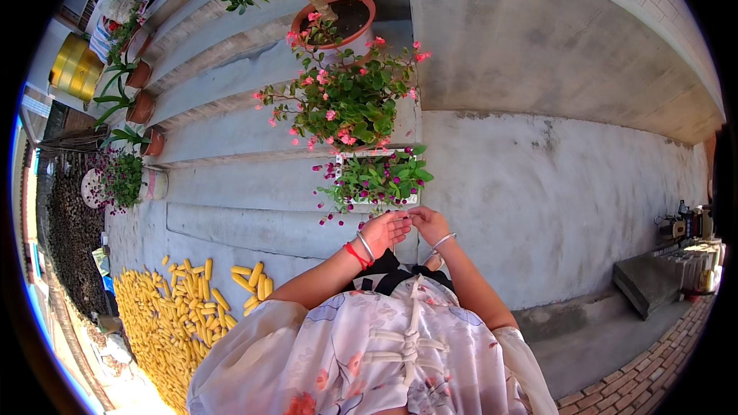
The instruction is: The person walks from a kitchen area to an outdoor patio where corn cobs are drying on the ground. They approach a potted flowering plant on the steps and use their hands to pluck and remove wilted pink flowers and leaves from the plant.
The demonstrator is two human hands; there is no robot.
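Observation:
My left hand [385,232] is turned palm up, its fingers stretched out to the right and lying together. My right hand [430,224] meets it at the fingertips, thumb and finger pinched. Whatever the pinch holds, if anything, is too small to make out. A silver bangle circles each wrist, and a red cord [357,257] goes round the left one. Just beyond both hands stands a white rectangular planter [413,200] on the steps. Leafy plants with small purple round flowers [377,179] fill it, some stems hanging over its near and left sides.
Behind the planter grows a pink-flowered bush [350,107], then a tree in a terracotta pot [371,15]. Concrete steps [231,138] run left, with potted plants [141,107] at their far end. Corn cobs [173,323] cover the lower left ground. A concrete wall [553,38] rises right.

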